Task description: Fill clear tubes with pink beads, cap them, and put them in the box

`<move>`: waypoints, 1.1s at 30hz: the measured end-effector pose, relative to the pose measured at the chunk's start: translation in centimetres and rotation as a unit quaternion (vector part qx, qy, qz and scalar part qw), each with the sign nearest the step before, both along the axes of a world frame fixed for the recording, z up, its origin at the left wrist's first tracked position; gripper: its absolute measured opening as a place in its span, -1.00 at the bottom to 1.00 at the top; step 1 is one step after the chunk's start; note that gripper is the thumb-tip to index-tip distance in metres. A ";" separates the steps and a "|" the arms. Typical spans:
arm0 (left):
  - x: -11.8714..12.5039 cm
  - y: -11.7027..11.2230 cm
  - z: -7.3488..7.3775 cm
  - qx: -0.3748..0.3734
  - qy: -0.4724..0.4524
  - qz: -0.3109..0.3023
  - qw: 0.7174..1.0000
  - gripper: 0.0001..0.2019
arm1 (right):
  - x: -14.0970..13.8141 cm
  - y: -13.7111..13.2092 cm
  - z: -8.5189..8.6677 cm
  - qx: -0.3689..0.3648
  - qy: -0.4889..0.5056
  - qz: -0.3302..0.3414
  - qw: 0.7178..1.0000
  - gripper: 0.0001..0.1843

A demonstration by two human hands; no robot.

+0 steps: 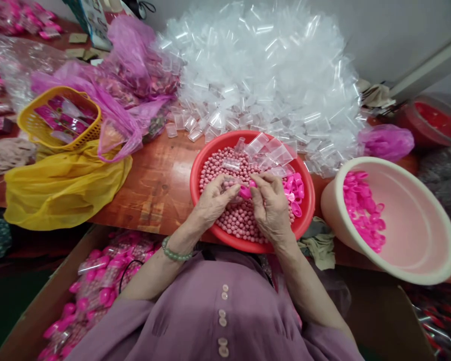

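Note:
Over a red bowl full of small pink beads, both my hands meet. My left hand is closed round a small clear plastic tube. My right hand pinches a bright pink cap against the tube's end. Loose pink caps and several empty clear tubes lie in the bowl's right and far parts.
A huge heap of clear tubes fills the table's back. A pale pink basin with pink caps stands right. A yellow basket, yellow bag and pink bags lie left. A cardboard box of filled tubes sits below left.

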State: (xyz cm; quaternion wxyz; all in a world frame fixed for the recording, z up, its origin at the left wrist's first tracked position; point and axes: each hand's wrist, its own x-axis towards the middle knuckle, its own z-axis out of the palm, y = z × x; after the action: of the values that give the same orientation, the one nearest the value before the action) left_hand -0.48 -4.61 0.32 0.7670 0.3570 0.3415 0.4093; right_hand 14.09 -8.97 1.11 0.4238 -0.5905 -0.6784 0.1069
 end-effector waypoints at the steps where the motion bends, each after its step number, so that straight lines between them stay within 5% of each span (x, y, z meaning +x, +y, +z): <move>1: 0.0 0.0 -0.1 0.004 0.001 0.001 1.000 -0.53 | 0.0 0.1 -0.2 -0.006 -0.033 0.014 0.999 -0.68; 11: -0.2 0.1 -0.6 0.049 0.059 -0.017 0.997 -0.59 | 0.0 0.1 -0.9 -0.097 -0.173 0.103 0.975 -0.49; 16: -0.6 -0.1 -0.4 0.047 -0.031 -0.043 0.998 -0.59 | 1.0 0.6 -0.4 -0.052 0.058 0.031 0.996 -0.64; 21: -0.8 -0.1 -0.2 0.079 -0.014 -0.129 0.988 -0.67 | 1.0 0.7 0.5 -0.045 0.292 0.004 0.955 -0.73; 33: -0.6 -0.1 0.1 0.077 -0.002 -0.102 0.992 -0.63 | 0.4 0.8 0.0 0.018 0.156 0.023 0.987 -0.82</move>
State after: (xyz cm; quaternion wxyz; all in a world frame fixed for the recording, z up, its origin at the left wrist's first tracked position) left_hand -1.09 -4.67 0.42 0.7758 0.4474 0.2693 0.3543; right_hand 14.52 -8.18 1.14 0.5323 -0.5434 -0.6192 0.1949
